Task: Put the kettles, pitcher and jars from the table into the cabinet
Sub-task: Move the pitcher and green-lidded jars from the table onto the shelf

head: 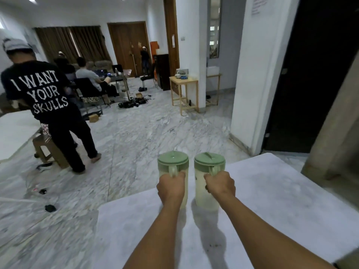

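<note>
Two matching pale pitchers with green lids stand side by side near the far corner of the white table [262, 200]. My left hand [171, 186] is closed around the handle of the left pitcher [172, 164]. My right hand [220, 184] grips the handle of the right pitcher [208, 166]. Both pitchers are upright, and I cannot tell whether their bases touch the tabletop. The cabinet is not in sight.
A person in a black printed T-shirt [48, 98] stands at the left beside a wooden stool [48, 148]. Cables and small items lie on the marble floor [136, 142]. A white pillar [258, 74] and a dark doorway [310, 74] are at the right. Other people sit farther back.
</note>
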The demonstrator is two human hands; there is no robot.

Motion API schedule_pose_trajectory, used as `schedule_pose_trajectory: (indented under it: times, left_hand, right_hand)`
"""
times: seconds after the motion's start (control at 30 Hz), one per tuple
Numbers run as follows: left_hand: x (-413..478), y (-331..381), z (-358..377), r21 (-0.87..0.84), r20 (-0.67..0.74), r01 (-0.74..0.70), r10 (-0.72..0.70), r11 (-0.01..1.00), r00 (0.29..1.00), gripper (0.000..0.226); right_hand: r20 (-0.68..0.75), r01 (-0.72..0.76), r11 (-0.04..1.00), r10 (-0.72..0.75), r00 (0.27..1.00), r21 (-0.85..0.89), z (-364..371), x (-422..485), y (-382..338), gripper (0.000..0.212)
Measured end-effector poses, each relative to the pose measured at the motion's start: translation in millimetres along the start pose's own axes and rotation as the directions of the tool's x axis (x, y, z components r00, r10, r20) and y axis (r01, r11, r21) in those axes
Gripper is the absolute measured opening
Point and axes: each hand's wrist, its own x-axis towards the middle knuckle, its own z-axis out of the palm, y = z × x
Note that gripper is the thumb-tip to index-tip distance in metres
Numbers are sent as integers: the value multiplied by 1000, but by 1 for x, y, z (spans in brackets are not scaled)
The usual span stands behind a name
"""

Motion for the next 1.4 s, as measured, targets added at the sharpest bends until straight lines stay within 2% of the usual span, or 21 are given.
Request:
schedule_pose_trajectory:
  times: [0.17,0.3,0.4,0.53,0.63,0.77,0.87,1.0,1.1,1.3,1.4]
  left_hand:
    - [-52,47,-18,-175,106,-238,258,955,960,46]
    - [-113,75,-17,-345,174,-322,397,882,901,52]
    - [-171,94,-4,-454,267,-331,481,827,835,54]
    - [-261,116,24,-547,410,-325,585,772,700,45]
    - [-336,126,48,-597,508,-326,660,733,554,42]
    - [-438,134,80,-655,569,-321,727,683,384,45]
    - [-512,137,110,-674,611,-276,727,686,314,62]
    - [-602,135,151,-705,634,-235,743,669,213,46]
    - [-662,137,187,-715,642,-208,745,667,181,46]
    - [-735,146,269,-679,651,-249,724,690,230,47]
    - [-753,159,309,-667,639,-263,716,698,280,52]
  right_hand:
    - [-213,72,974,-25,977,217,-68,-51,-18,32]
    - [-414,229,892,-52,909,389,-137,-99,-7,27]
    - [-538,301,865,-44,842,401,-195,-138,14,24]
    - [-685,351,859,-1,729,373,-278,-180,58,33]
    - [-779,352,866,65,624,354,-340,-216,92,29]
    - [-877,354,879,131,463,319,-421,-260,140,36]
    - [-914,329,897,164,372,295,-479,-292,174,33]
    - [-942,317,910,178,284,267,-560,-316,224,34]
    - [-954,318,920,146,261,228,-620,-324,259,28]
    - [-958,328,923,115,264,201,-720,-316,310,29]
    - [-943,341,918,90,320,203,-759,-286,328,27]
